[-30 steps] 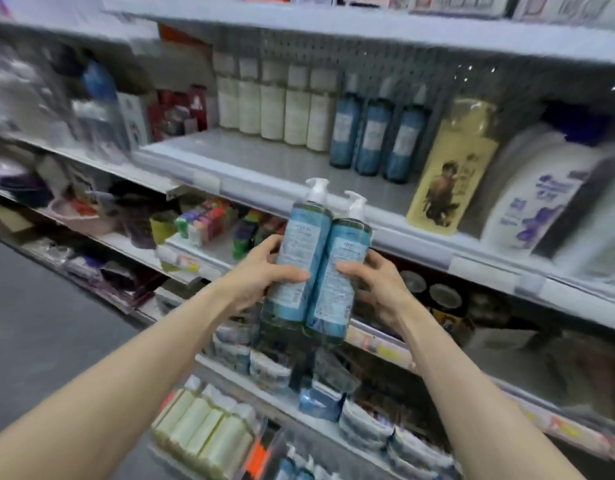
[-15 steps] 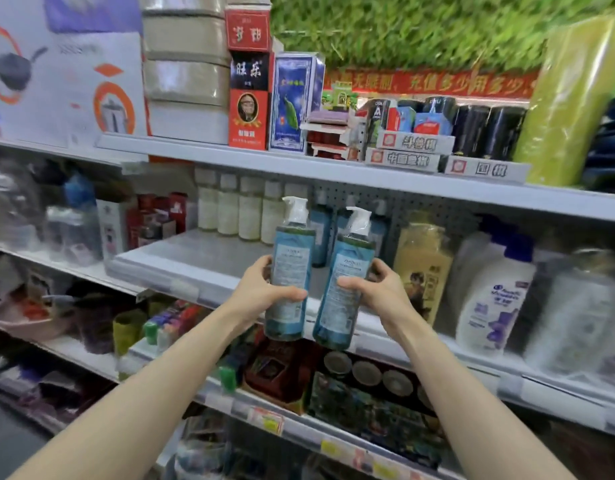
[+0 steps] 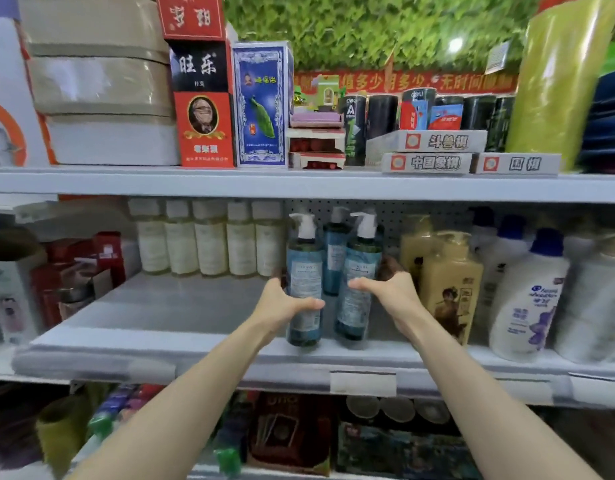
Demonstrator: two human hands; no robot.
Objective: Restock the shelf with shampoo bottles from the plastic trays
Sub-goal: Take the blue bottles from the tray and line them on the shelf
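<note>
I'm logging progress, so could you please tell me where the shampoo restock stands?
Left hand grips left blue bottle, right hand grips right blue bottle. Both at shelf front. Yellow bottle close beside right hand.

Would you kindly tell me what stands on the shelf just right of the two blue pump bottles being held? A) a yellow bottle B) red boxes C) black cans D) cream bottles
A: the yellow bottle stands just right of the right-side blue pump bottle, while the cream bottles are at the back to the left.
</note>
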